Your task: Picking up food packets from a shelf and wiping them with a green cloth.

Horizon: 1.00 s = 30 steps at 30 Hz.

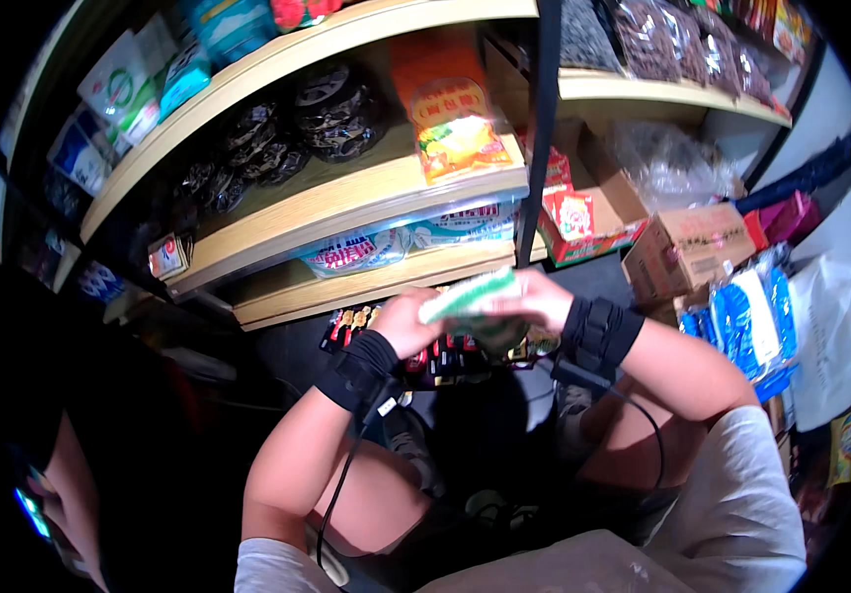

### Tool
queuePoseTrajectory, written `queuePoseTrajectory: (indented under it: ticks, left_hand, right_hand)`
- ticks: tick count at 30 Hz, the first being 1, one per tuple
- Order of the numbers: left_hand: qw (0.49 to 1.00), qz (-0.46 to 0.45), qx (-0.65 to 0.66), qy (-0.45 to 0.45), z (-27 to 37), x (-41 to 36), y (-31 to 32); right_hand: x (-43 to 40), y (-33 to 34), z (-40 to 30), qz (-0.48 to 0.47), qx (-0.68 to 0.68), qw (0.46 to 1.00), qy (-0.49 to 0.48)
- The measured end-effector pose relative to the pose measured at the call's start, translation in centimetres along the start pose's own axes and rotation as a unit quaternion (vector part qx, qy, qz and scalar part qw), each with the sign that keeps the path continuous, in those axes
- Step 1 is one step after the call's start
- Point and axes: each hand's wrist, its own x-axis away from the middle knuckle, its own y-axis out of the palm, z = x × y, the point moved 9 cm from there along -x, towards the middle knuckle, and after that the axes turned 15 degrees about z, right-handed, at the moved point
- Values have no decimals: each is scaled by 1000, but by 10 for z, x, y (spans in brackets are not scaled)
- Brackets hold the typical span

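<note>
A green-and-white folded cloth (473, 294) is stretched between my two hands, blurred by motion. My left hand (409, 320) pinches its left end, and my right hand (540, 300) grips the right end. Both wrists wear black bands with cables. Below and behind the hands, several small dark packets (440, 365) with red and gold print lie low, close to the floor. The hands and cloth partly cover them. Directly behind rises the edge of the lowest wooden shelf (373, 285), which bears blue-and-white printed packs (358, 250).
An orange printed bag (462, 141) and dark plastic-wrapped bundles (336, 111) occupy the middle shelf. To the right stand an open carton (603, 178), a brown cardboard box (692, 248) and blue wrapped packs (755, 319). At far left, another person's arm (73, 497) is beside a lit screen.
</note>
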Motion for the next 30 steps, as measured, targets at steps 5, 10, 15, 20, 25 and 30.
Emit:
queuePoseTrajectory:
  ticks: [5,10,15,20,25,30]
  left_hand:
    - [966,73,111,-221,-110,32,-11]
    - [926,-73,174,-327,-61,59,71]
    - [826,-240,123,-494,-81,90,209]
    - [715,-125,343,-596,-103,111,346]
    - [638,48,482,-599,-200,111,350]
    - [639,25,436,-633,-176,94,379]
  right_hand:
    - [-16,-63,-64,118,-149,981,-44]
    - [38,-121,-107,124,-278,946,-107]
    - [56,-177,-81,219,-332,915,-65]
    - [87,-192,-105,244,-338,904,-91]
    - [97,-163,-127,200,-365,905,-82]
    - [110,-190,-121,204,-353,906,-111]
